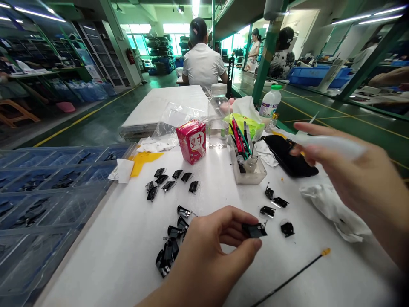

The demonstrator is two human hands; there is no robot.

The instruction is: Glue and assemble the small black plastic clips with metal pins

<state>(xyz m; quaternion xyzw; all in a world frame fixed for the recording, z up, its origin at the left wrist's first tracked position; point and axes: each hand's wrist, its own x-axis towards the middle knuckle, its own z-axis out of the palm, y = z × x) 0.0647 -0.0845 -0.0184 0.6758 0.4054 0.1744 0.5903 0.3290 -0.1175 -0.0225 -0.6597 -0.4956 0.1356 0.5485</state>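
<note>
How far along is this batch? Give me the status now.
Done, it seems: the blue tray holds black parts in its compartments. In hand: the left hand pinches a black part; the right hand holds a white tool. Left: loose black parts on the table.

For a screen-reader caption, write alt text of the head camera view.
The left hand pinches a small black part above a white worktable scattered with similar black parts, while the right hand holds a blurred white stick-like tool. A clear blue compartment tray lies to the left, and a person in a white shirt sits ahead.
</note>
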